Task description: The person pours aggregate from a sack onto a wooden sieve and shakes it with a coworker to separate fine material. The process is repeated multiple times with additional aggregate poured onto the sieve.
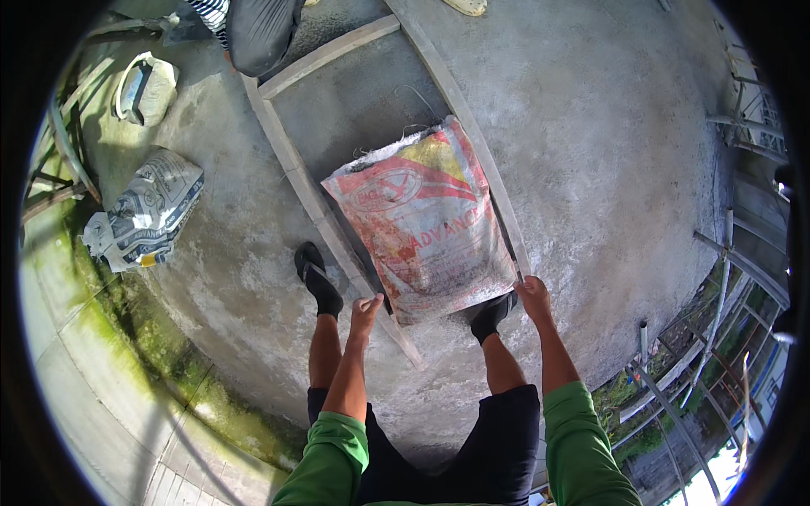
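A full, dirt-stained sack with red and yellow print lies flat in front of me. It rests between the two long rails of a wooden frame, which has a crossbar near its far end. My left hand is closed around the left rail, beside the sack's near left corner. My right hand is closed at the near end of the right rail, close against the sack's near right corner. That rail's tip is hidden behind the hand.
Another person's bent knee is beside the frame's far left end. A crumpled grey-and-blue sack and a pale, cut-open container sit on the concrete floor at left. A mossy edge runs nearer. Metal poles line the right.
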Action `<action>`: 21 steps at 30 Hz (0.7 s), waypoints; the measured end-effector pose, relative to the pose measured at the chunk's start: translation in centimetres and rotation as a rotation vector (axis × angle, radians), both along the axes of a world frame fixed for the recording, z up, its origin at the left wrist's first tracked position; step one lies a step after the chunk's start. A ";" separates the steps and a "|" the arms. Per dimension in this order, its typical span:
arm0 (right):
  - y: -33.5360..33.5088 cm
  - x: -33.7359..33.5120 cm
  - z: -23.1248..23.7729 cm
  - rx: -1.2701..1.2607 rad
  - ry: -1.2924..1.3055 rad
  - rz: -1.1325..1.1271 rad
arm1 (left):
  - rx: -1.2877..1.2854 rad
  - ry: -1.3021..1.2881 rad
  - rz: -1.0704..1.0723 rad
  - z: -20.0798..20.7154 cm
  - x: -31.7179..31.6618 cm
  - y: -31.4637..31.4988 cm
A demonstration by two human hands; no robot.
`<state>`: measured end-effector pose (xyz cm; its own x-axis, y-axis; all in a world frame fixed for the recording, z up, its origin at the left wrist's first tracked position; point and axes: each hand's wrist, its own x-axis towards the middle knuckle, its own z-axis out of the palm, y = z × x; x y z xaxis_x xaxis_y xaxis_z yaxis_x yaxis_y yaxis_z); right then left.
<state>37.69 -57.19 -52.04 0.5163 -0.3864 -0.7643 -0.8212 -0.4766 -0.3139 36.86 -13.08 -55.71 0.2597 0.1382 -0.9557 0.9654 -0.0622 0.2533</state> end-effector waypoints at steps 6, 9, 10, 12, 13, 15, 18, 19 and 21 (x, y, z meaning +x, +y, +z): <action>1.4 9.9 -8.8 -0.004 -0.098 0.208 | 0.074 -0.163 -0.033 -10.0 4.9 -4.2; 5.2 15.5 -8.0 0.205 0.119 0.258 | 0.123 -0.172 -0.040 -11.4 5.7 -3.3; 5.0 14.9 -9.2 0.158 0.109 0.242 | 0.139 -0.189 -0.032 -11.9 5.6 -3.4; 4.8 13.6 -11.6 0.064 0.089 0.209 | 0.239 -0.162 -0.035 -14.0 4.5 -3.5; 4.2 13.3 -12.3 0.094 0.103 0.197 | 0.215 -0.172 -0.040 -14.4 4.8 -3.5; 3.6 13.4 -13.2 0.162 0.124 0.176 | 0.127 -0.207 -0.014 -15.1 5.4 -3.0; 3.3 14.6 -13.8 0.337 0.185 0.162 | -0.048 -0.246 0.084 -15.1 6.7 -2.7; 2.4 13.4 -14.8 0.312 0.121 0.122 | -0.107 -0.236 0.113 -13.9 8.1 -3.9; 2.8 11.6 -16.4 0.296 -0.009 0.063 | -0.162 -0.253 0.184 -12.9 8.5 -4.9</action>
